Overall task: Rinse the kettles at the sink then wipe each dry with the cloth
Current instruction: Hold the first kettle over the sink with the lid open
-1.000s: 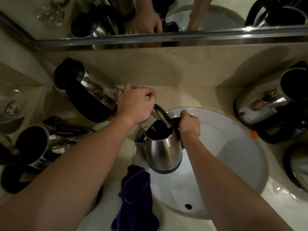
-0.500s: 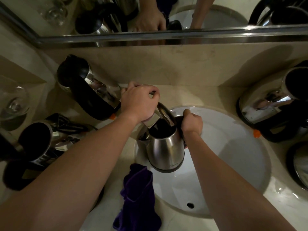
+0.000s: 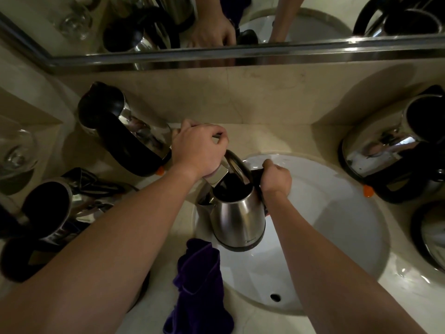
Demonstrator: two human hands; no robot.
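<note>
Right hand (image 3: 276,177) grips the black handle of a stainless steel kettle (image 3: 237,219), suspending it over the white sink basin (image 3: 337,213) at frame centre; left hand (image 3: 198,150) curls around the faucet lever, probably to start water. Lid open, kettle near upright, spout pointing left.

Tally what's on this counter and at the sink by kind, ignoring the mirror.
Kettles: 5 (held kettle, upper-left, lower-left, upper-right, one cut off at the right edge)
Purple cloth: 1
Wine glass: 1
Total: 7
</note>
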